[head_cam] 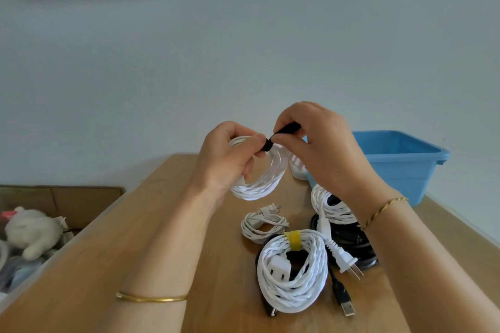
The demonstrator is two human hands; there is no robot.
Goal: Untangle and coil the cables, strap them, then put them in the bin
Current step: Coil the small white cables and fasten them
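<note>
Fingers [257, 140] of the left hand [227, 162] curl round a white coil [267, 181], holding it upright in the air above the far end of the tabletop [167, 224]. The thumb pins a black strap [282, 132] against the coil's top. The right hand [324, 154] pinches the strap's free end between thumb and forefinger, drawn up and to the right.

A blue bin [400, 154] stands at the far right corner of the tabletop. Nearer, towards the right edge, a second coil [292, 286] lies flat, bound by a yellow strap [293, 239]. A third coil [332, 208] lies partly under the right wrist, over a black cable [351, 240]. A thin cable [259, 227] lies loosely bundled just left of them. A box [67, 197] sits beyond the left edge.
</note>
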